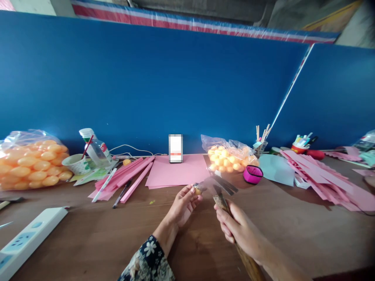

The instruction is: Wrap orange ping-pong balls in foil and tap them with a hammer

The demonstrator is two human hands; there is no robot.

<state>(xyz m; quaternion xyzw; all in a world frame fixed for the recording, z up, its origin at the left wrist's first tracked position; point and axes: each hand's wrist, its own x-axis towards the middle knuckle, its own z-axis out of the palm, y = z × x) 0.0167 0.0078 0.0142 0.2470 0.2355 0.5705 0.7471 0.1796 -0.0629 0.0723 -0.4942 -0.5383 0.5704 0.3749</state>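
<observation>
My right hand [237, 224] is wrapped round the wooden handle of a hammer [249, 262], which slants up and left from the bottom edge. The hammer's dark metal head is smeared by motion, just right of my left fingertips. My left hand [184, 205], palm partly turned up, pinches a small yellowish piece [198, 190] between thumb and fingers. Its kind is too blurred to make out. Both hands are above the brown table [202, 249]. A stack of pink paper [175, 173] lies just beyond my left hand.
Bags of orange plastic balls stand at the left [38, 166] and behind the hammer [225, 158]. A phone [175, 149] leans upright on the pink paper. A magenta ring-shaped band [253, 175], pink strips [331, 181], a paper cup [76, 164] and a power strip [32, 234] lie around.
</observation>
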